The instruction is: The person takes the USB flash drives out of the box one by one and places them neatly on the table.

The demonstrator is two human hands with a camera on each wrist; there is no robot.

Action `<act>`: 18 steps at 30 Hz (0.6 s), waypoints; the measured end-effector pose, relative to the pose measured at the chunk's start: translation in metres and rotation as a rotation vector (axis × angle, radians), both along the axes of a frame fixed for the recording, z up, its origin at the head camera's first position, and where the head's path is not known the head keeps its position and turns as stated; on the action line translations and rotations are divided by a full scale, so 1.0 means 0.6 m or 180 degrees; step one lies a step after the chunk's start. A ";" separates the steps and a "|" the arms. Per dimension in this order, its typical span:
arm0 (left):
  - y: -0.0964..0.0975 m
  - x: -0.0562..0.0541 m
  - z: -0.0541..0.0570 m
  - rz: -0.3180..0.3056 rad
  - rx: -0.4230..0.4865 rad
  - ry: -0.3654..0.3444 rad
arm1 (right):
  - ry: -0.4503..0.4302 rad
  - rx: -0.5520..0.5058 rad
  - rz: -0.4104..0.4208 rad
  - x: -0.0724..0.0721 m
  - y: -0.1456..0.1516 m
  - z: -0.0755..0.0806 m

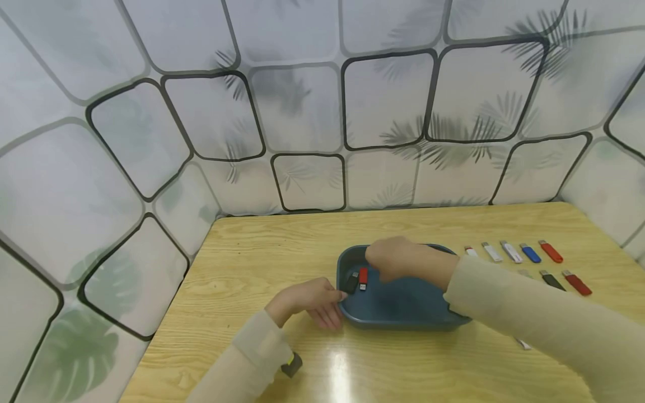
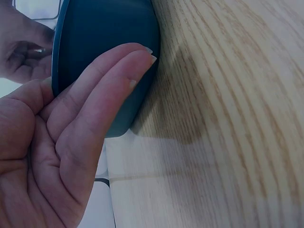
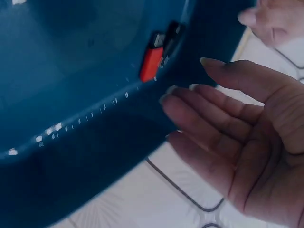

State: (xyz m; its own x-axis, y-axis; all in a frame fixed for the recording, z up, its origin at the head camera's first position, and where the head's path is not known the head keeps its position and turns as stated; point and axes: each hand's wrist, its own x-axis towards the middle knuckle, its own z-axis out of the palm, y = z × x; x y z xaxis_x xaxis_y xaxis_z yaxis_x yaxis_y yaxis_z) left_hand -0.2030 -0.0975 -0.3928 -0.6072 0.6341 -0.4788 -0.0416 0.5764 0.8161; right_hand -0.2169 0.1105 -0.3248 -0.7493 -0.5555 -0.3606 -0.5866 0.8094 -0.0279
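A dark blue plastic bin (image 1: pixel 403 323) stands on the table. My left hand (image 1: pixel 313 301) holds its left end, the thumb over the rim and the fingers along the outer wall. Inside the bin's left end lie a red USB flash drive (image 1: pixel 363 277) and a black USB flash drive (image 1: pixel 352 283), side by side. Over the bin's far side is my right hand (image 1: pixel 395 258). The right wrist view shows its fingers (image 3: pixel 209 114) loosely bent and holding nothing, near the two drives.
Right of the bin, several USB flash drives lie in rows, among them a blue one (image 1: pixel 531 253), a bright red one (image 1: pixel 551 251) and a dark red one (image 1: pixel 577 283). My right sleeve (image 1: pixel 524 313) hides part of that area. A patterned fabric wall (image 1: pixel 307 179) rises behind the table.
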 end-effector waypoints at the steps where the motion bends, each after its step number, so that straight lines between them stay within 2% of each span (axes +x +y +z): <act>1: 0.000 0.000 0.000 -0.0009 0.0000 0.0003 | 0.0051 -0.0006 0.0052 0.000 -0.004 -0.005; 8: -0.001 0.002 -0.002 -0.0033 -0.0011 0.0017 | 0.0275 -0.0097 0.0654 -0.003 -0.019 -0.043; 18: 0.002 0.005 0.004 -0.0004 -0.0005 -0.0029 | 0.1224 0.0736 0.1982 -0.028 -0.034 -0.082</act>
State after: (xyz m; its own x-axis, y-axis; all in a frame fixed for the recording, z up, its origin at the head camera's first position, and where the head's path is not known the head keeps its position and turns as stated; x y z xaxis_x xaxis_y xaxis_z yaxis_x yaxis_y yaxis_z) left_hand -0.2003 -0.0964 -0.3906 -0.6020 0.6340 -0.4853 -0.0483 0.5778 0.8148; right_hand -0.2335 0.0902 -0.3739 -0.4189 -0.8584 -0.2962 -0.8704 0.2867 0.4002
